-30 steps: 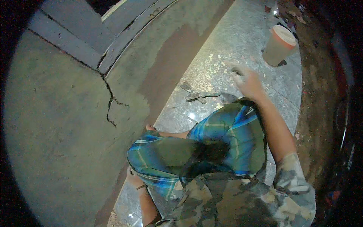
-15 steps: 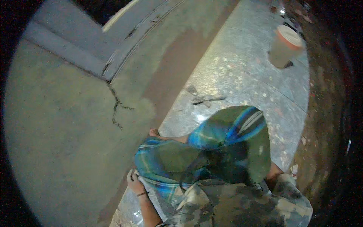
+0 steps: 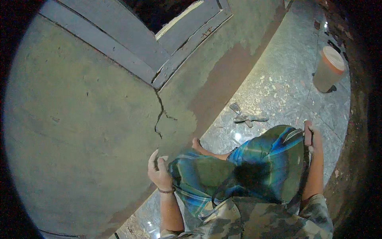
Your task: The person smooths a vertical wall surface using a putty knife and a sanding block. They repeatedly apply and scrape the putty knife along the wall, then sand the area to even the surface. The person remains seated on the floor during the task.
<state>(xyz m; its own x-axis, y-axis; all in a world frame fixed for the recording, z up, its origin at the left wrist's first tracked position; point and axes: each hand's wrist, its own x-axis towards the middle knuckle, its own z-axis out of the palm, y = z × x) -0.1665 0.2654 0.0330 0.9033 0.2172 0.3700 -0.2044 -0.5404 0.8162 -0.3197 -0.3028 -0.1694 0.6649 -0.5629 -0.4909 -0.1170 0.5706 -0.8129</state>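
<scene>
My left hand (image 3: 159,170) is raised with its fingers loosely curled and apart, holding nothing, close to the grey-green plastered wall (image 3: 87,131) just below a jagged crack (image 3: 160,115). My right hand (image 3: 311,139) rests beside my right knee, closed around a tool with a reddish handle (image 3: 307,133); the tool's working end is hidden. My knees, wrapped in blue-green checked cloth (image 3: 254,163), fill the space between both hands. A bare foot (image 3: 195,144) shows at the foot of the wall.
Two trowels (image 3: 247,116) lie on the speckled stone floor (image 3: 286,87) ahead of my knees. A pale bucket with an orange rim (image 3: 328,68) stands at the far right. A grey wooden frame (image 3: 175,51) runs above the crack.
My right hand has drawn back from the floor near the bucket to my knee, now gripping the tool. My left hand has risen from beside my leg to the wall.
</scene>
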